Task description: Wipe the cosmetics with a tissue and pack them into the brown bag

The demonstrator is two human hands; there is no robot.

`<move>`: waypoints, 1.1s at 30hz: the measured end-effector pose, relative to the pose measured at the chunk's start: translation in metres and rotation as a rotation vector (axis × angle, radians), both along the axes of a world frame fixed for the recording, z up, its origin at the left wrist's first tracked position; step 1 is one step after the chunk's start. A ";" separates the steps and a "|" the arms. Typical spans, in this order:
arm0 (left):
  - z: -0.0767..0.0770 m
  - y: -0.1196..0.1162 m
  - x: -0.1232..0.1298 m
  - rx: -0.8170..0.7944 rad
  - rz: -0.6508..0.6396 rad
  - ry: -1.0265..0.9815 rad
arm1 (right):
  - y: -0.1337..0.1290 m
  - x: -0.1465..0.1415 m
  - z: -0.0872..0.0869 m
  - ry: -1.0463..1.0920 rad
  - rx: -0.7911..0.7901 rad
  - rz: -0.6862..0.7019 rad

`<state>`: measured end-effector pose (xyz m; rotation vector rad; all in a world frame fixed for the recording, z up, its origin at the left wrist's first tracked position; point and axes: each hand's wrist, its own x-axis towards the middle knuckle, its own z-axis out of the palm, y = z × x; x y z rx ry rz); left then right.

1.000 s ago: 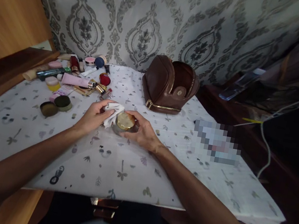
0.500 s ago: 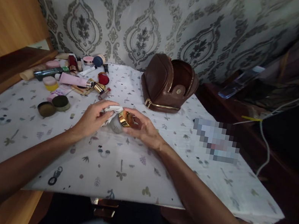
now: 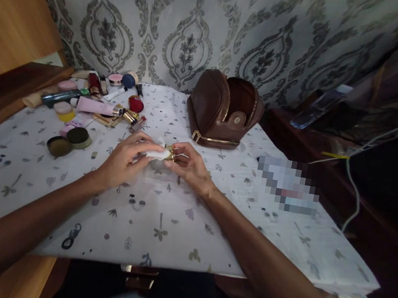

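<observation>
My left hand (image 3: 126,159) is closed on a white cloth (image 3: 158,152), pressing it against a small jar (image 3: 159,164) with a gold lid. The jar's frosted body shows just below the cloth, over the middle of the table. From the right, my right hand (image 3: 192,168) grips the jar by its gold lid (image 3: 170,153). Much of the jar is covered by the cloth and my fingers. An open round compact (image 3: 78,137) with dark green lies to the left of my hands.
A brown bag (image 3: 212,105) stands unzipped at the back. Cosmetics, among them a pink tube (image 3: 94,106) and a red round item (image 3: 136,103), crowd the back left of the patterned tablecloth (image 3: 162,214). A blurred-out flat object lies right. A clear bottle (image 3: 317,108) rests beyond.
My left hand has moved slightly right, and the cloth now covers more of the jar and its gold lid. My right hand has barely moved, still on the lid.
</observation>
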<state>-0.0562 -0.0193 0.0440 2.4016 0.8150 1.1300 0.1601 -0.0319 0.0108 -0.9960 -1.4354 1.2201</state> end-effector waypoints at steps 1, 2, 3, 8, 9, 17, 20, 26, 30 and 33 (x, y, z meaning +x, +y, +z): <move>-0.001 0.000 0.000 0.034 -0.021 0.012 | 0.001 0.001 -0.001 -0.006 -0.003 -0.010; -0.001 0.000 0.000 0.063 -0.038 0.025 | 0.002 0.002 -0.001 -0.018 0.000 -0.017; -0.001 0.000 0.000 0.081 -0.052 0.038 | 0.003 0.003 -0.001 -0.034 0.007 -0.023; 0.000 0.002 -0.001 0.030 0.001 0.021 | 0.003 0.006 0.000 -0.109 0.063 -0.003; 0.000 0.004 -0.002 0.007 0.023 0.010 | 0.002 0.006 0.001 -0.106 0.069 0.014; -0.009 0.014 -0.007 -0.270 0.100 -0.063 | -0.002 0.007 0.008 -0.052 0.115 0.172; -0.008 0.013 -0.007 -0.287 0.092 -0.069 | -0.002 0.006 0.005 -0.015 0.071 0.173; -0.001 0.009 -0.005 -0.110 0.109 -0.004 | -0.002 0.002 0.002 0.019 0.082 0.184; 0.001 0.006 -0.003 -0.075 0.109 0.010 | -0.004 0.001 0.005 0.009 0.049 0.165; 0.001 0.005 -0.002 -0.068 0.100 0.018 | -0.003 0.002 0.003 -0.019 0.042 0.123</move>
